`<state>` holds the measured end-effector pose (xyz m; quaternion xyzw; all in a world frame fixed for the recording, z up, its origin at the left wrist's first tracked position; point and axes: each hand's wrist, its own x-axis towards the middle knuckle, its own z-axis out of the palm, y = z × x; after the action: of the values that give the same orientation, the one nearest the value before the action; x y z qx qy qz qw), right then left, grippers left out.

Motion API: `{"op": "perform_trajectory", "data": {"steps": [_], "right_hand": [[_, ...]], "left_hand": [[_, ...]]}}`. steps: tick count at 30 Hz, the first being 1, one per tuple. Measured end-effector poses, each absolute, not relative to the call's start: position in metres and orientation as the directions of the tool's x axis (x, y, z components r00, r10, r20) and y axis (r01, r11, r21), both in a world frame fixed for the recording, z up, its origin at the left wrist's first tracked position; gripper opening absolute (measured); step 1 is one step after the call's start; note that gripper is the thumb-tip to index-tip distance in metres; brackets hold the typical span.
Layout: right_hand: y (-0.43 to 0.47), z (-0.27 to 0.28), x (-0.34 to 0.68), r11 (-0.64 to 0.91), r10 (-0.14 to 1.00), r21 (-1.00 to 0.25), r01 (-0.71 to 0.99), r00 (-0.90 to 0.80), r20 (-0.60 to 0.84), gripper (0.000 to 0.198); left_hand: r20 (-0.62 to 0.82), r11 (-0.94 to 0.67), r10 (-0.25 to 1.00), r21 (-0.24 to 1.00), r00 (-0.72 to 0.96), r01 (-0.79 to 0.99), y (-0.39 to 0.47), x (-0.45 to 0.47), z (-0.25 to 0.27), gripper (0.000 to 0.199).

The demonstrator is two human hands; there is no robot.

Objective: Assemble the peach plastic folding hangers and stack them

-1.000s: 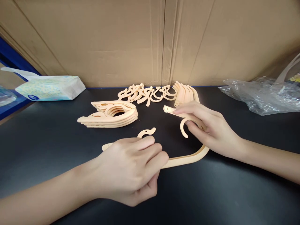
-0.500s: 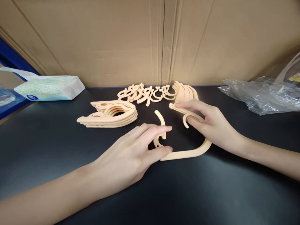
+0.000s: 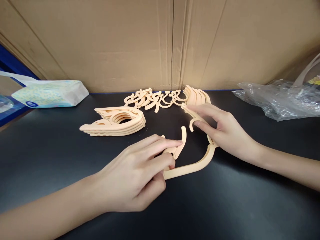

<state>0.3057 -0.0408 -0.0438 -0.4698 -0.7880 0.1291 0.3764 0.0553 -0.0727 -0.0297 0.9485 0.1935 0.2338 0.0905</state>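
A cream plastic folding hanger point(image 3: 192, 168) lies spread in a wide curve on the black table, between my two hands. My left hand point(image 3: 140, 170) is closed on its near arm, fingers bent around the end. The index fingertip presses on a small curved hook piece point(image 3: 183, 136) that sticks up by that end; whether this piece is joined to the arm I cannot tell. My right hand point(image 3: 222, 128) pinches the far arm between thumb and fingers, covering part of it. A small hook of the arm shows just left of the thumb.
Left of centre sits a stack of folded hangers point(image 3: 117, 130). Behind it is a pile of loose hook pieces point(image 3: 150, 100), with several nested hanger arms point(image 3: 197, 95) to the right. A tissue pack point(image 3: 50, 93) lies far left, a clear plastic bag point(image 3: 272, 101) far right. Cardboard point(image 3: 112, 43) stands behind.
My left fingers have bent in around the near arm's end, and the small hook piece has swung to the right under the index finger. The hanger has shifted slightly left.
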Motion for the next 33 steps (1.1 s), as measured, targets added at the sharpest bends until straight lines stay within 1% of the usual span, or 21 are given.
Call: {"op": "perform_trajectory", "data": {"steps": [3,4,9,15,18,22,26,29,33], "right_hand": [[-0.0411,-0.0435,0.3053,0.529,0.838,-0.570,0.629,-0.284,0.465,0.042],[-0.0413,-0.0432,0.3051,0.530,0.838,-0.574,0.624,-0.286,0.464,0.042],[-0.0422,-0.0411,0.3038,0.557,0.822,-0.546,0.625,-0.321,0.470,0.042],[-0.0422,-0.0418,0.3025,0.593,0.795,-0.493,0.636,-0.368,0.481,0.038],[-0.0424,-0.0425,0.3029,0.595,0.793,-0.483,0.643,-0.372,0.482,0.032],[-0.0433,-0.0417,0.3041,0.628,0.771,-0.458,0.630,-0.423,0.475,0.018],[-0.0435,-0.0417,0.3055,0.660,0.746,-0.426,0.619,-0.467,0.475,0.021],[-0.0433,-0.0428,0.3054,0.673,0.736,-0.427,0.604,-0.487,0.471,0.021],[-0.0453,-0.0413,0.3031,0.691,0.722,-0.413,0.594,-0.536,0.438,0.019]], "left_hand": [[0.425,-0.914,0.401,0.242,0.812,0.325,-0.0739,0.0577,-0.0307,0.006],[0.423,-0.919,0.392,0.224,0.817,0.325,-0.0740,0.0584,-0.0309,0.004],[0.425,-0.937,0.350,0.161,0.835,0.310,-0.0748,0.0597,-0.0294,0.011],[0.465,-0.963,0.268,0.095,0.844,0.253,-0.0761,0.0607,-0.0270,0.018],[0.458,-0.969,0.249,0.110,0.853,0.223,-0.0757,0.0615,-0.0264,0.020],[0.434,-0.972,0.235,0.127,0.870,0.199,-0.0745,0.0613,-0.0259,0.024],[0.410,-0.976,0.216,0.115,0.886,0.185,-0.0731,0.0605,-0.0249,0.023],[0.404,-0.979,0.201,0.103,0.893,0.173,-0.0722,0.0600,-0.0249,0.021],[0.410,-0.979,0.202,0.097,0.889,0.178,-0.0720,0.0588,-0.0265,0.022]]}}
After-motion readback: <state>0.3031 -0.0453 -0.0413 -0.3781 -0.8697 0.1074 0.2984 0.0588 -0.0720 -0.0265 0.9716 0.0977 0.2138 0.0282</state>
